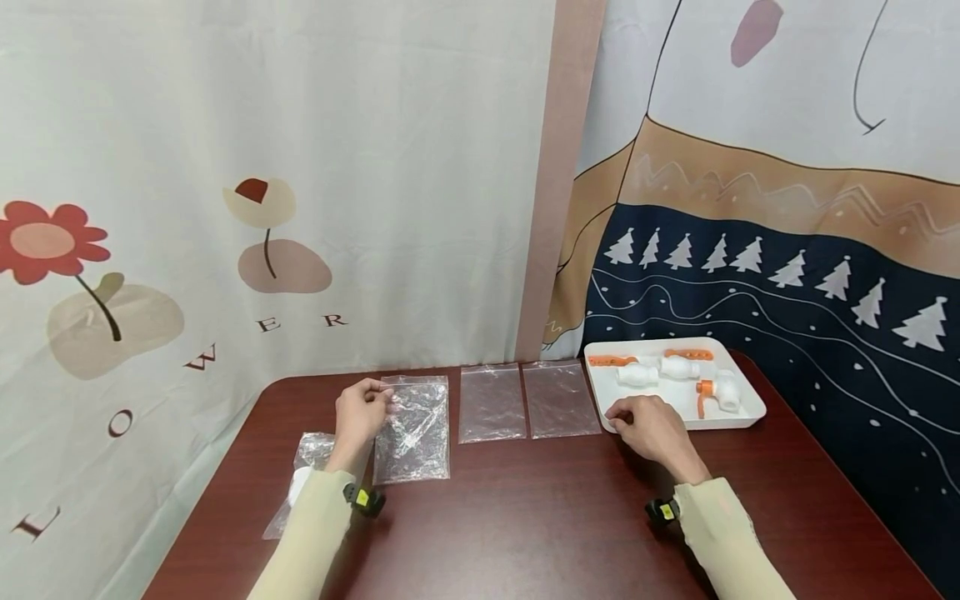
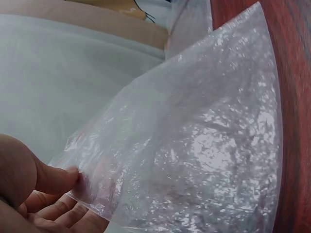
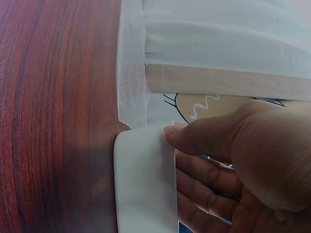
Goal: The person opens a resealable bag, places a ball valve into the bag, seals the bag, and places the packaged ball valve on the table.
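The left hand [image 1: 362, 414] pinches a bag [image 1: 412, 442] by its far left corner, near the table's [image 1: 525, 525] far edge; the right hand [image 1: 651, 427] pinches the rim of the tray [image 1: 727, 422] at the table's far right corner. Two flat bags [image 1: 491, 404] lie between; the tray carries valves [image 1: 637, 374].

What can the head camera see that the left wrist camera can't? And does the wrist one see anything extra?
Only the head view: the right hand at the white tray, the white pieces with orange parts in that tray, and another bag with something white in it, by the left arm.

Only the left wrist view: the inner side of the fingers of the left hand.

Both: that left hand pinching a clear bag, the reddish-brown table and the pale curtain.
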Demonstrator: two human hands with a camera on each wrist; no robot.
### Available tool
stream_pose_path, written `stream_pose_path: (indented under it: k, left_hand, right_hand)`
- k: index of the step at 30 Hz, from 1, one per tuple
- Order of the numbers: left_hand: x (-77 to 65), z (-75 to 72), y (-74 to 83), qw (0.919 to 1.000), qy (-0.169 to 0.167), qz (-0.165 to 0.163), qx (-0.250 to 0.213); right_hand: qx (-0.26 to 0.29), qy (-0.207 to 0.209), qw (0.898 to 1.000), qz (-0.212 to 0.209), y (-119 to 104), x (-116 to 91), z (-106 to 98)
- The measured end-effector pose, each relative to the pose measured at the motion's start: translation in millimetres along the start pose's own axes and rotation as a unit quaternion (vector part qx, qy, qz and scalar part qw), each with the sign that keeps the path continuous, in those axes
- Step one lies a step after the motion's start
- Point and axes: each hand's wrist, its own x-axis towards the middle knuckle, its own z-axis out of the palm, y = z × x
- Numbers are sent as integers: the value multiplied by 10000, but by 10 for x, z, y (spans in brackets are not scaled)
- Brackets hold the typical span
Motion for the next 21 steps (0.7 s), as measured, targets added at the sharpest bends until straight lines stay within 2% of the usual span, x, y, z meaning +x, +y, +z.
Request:
stream_pose_path:
  k: [5, 12, 17, 21]
  left_hand:
    - [-106, -60, 89, 9986, -151, -12, -503]
    - [-277, -92, 184, 9993, -34, 360, 68]
    - [-420, -65, 279, 9978, -29, 647, -109]
    - [-530, -31, 351, 9960, -97, 787, -423]
  right_hand:
    - [15, 2, 10000, -11, -8, 8, -3]
    - [15, -46, 10000, -13, -4, 3, 0]
    - [2, -7, 10000, -99, -1, 1, -7]
    - [181, -98, 9998, -72, -33, -7, -17]
